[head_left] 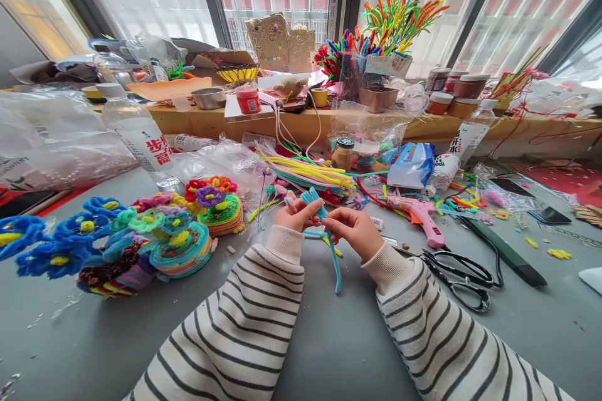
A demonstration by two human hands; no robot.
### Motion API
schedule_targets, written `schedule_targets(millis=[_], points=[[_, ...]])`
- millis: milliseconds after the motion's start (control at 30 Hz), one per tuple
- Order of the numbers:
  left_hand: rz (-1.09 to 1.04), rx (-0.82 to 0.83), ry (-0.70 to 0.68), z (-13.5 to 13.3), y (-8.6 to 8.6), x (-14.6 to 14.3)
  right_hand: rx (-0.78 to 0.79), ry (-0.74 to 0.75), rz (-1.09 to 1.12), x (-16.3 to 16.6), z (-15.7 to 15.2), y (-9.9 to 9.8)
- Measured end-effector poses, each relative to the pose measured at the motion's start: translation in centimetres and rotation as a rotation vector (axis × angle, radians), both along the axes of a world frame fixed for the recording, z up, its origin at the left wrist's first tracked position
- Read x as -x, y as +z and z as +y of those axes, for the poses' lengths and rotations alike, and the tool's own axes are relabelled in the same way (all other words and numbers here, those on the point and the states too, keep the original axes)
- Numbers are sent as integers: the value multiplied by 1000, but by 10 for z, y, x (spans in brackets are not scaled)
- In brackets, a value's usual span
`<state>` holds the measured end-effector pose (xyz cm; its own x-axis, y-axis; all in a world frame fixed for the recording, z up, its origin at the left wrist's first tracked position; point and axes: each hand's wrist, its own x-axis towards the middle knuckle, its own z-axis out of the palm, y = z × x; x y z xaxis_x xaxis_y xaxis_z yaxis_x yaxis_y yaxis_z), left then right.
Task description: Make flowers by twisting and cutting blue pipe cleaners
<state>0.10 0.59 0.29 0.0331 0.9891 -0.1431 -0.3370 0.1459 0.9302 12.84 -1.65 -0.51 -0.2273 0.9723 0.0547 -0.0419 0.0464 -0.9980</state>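
Observation:
Both hands meet above the middle of the grey table. My left hand (297,212) is closed around light-blue pipe cleaners (337,266), bent into short loops that stick up past the fingertips. Close beside it, my right hand (353,229) pinches the same blue piece between thumb and fingers. One loose end hangs down below the hands. Just behind them lies a bundle of yellow, pink and blue pipe cleaners (305,174). To the left stand finished pipe-cleaner flowers, among them a blue flower (86,226) and a round turquoise base (181,254).
Right of my hands lie a pink glue gun (426,220), black-handled scissors (470,291) and a dark green strip (510,257). A water bottle (134,128) stands at the left back. A cluttered ledge (282,119) runs behind, bearing jars and bunches of coloured pipe cleaners (399,25).

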Motion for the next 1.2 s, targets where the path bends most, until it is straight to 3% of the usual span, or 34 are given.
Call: schedule_targets(millis=[167,433,633,867,967,1100,1200], points=[[-10,-2,-67,-5,5,-3,113,29,111,-6,3,-2],[-29,7,-135,-5,3,-6,23,-1,25,-5,1,0],[24,-69,30,-6,4,-3,-43,-109,-2,-4,1,-4],[159,-162,27,-9,4,-2,-5,-42,-48,-2,0,-7],[226,-212,25,-8,2,-2,-24,-87,-38,-3,0,-7],[414,-335,148,-8,-2,-2,-52,-133,-34,-2,-1,-8],[431,-334,146,-9,-4,-2,-68,-149,-43,0,-3,-7]])
